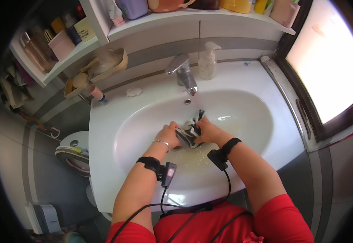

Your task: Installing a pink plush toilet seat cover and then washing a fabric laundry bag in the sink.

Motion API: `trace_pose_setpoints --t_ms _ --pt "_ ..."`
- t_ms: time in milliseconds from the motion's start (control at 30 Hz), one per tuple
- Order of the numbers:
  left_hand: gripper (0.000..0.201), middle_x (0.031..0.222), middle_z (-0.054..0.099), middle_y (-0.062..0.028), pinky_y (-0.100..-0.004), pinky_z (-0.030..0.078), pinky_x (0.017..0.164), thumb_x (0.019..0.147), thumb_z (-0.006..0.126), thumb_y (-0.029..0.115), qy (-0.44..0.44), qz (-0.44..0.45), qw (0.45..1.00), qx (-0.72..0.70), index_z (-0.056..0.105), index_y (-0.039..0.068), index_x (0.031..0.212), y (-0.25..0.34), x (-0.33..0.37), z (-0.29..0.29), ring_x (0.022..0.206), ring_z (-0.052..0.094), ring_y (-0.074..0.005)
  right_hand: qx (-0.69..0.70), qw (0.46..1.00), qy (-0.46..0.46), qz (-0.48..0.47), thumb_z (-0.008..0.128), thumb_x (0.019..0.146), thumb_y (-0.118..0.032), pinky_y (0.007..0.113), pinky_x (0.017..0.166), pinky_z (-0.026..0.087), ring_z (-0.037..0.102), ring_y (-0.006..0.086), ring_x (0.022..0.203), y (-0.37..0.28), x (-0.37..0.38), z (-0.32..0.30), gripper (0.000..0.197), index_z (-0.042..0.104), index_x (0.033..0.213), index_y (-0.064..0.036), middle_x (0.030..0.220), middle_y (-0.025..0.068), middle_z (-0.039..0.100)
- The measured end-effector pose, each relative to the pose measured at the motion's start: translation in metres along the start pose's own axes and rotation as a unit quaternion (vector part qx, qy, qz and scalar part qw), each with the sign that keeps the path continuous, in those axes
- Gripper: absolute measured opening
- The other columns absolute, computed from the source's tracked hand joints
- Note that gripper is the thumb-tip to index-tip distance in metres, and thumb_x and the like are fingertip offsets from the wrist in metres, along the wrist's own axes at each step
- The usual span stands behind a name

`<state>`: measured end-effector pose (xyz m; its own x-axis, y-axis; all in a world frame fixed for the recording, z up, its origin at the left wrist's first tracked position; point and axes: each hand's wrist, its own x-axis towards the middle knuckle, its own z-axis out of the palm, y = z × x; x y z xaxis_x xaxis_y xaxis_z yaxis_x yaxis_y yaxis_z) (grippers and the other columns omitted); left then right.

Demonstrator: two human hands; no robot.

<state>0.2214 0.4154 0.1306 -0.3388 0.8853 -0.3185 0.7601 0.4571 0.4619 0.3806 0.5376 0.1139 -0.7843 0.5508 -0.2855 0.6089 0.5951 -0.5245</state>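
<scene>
Low in the white sink basin [136,121], both hands grip what looks like a small black-and-white shoe [189,135]. On its left side my left hand [169,134] is closed, fingers bent against it. My right hand [209,131] is wrapped around the other side. Dark narrow pieces [201,114] stick up beside the right fingers; I cannot make out whether they belong to the shoe. Shallow, slightly cloudy water lies in the basin beneath the hands. Above them, the chrome faucet [181,75] points its spout down toward the basin.
A clear pump bottle [207,60] stands right of the faucet. On the left ledge are a small pink-and-blue tube [98,94] and a white crumpled piece [134,92]. A shelf [160,18] with containers hangs above; a bright window [330,56] is at right. Black cables [162,204] trail from both wristbands.
</scene>
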Motion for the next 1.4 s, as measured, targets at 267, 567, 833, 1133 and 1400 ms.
trace_pose_setpoints --t_ms 267,567,833,1133,1400 --pt "0.103 0.121 0.037 -0.0204 -0.0395 0.037 0.094 0.045 0.081 0.043 -0.02 0.013 0.997 0.071 0.032 0.006 0.127 0.018 -0.036 0.004 0.111 0.04 -0.0363 0.095 0.995 -0.008 -0.029 0.081 0.048 -0.034 0.037 0.081 0.046 0.055 0.0349 0.096 -0.036 -0.05 -0.011 0.094 0.037 0.126 -0.0066 0.105 0.0199 0.055" --pt "0.12 0.128 0.035 -0.0274 -0.0372 0.029 0.101 0.048 0.079 0.049 -0.12 -0.004 0.982 0.144 0.012 -0.003 0.135 0.02 -0.023 0.019 0.12 0.034 -0.0397 -0.214 0.973 -0.091 0.004 0.071 0.058 -0.053 0.045 0.083 0.045 0.042 0.0348 0.111 -0.048 -0.042 0.021 0.098 0.025 0.136 -0.0163 0.133 0.0125 0.028" --pt "0.051 0.101 0.059 -0.0166 -0.0375 0.047 0.08 0.068 0.067 0.039 -0.033 -0.002 0.995 0.094 0.052 0.004 0.103 0.008 0.012 0.028 0.093 0.058 -0.0303 -0.228 0.973 -0.045 -0.009 0.06 0.07 -0.057 0.039 0.084 0.044 0.049 0.0292 0.107 -0.017 0.005 0.024 0.07 0.043 0.119 -0.0104 0.119 0.0101 0.046" --pt "0.03 0.092 0.062 -0.0168 -0.0405 0.048 0.076 0.078 0.052 0.024 -0.014 -0.044 0.997 0.067 0.054 0.009 0.103 -0.001 0.041 0.035 0.087 0.059 -0.033 -0.106 0.993 -0.057 0.014 0.061 0.074 -0.041 0.038 0.083 0.044 0.055 0.0291 0.099 -0.009 0.043 0.009 0.052 0.049 0.116 -0.0135 0.107 0.0142 0.056" --pt "0.063 0.105 0.053 -0.0222 -0.0354 0.045 0.082 0.059 0.074 0.032 0.001 0.025 1.0 -0.017 0.047 0.004 0.109 -0.017 0.014 0.021 0.096 0.054 -0.0327 -0.016 0.998 -0.051 -0.027 0.072 0.059 -0.04 0.037 0.085 0.043 0.051 0.0327 0.102 -0.028 0.006 -0.006 0.065 0.052 0.112 -0.0081 0.109 0.0175 0.051"
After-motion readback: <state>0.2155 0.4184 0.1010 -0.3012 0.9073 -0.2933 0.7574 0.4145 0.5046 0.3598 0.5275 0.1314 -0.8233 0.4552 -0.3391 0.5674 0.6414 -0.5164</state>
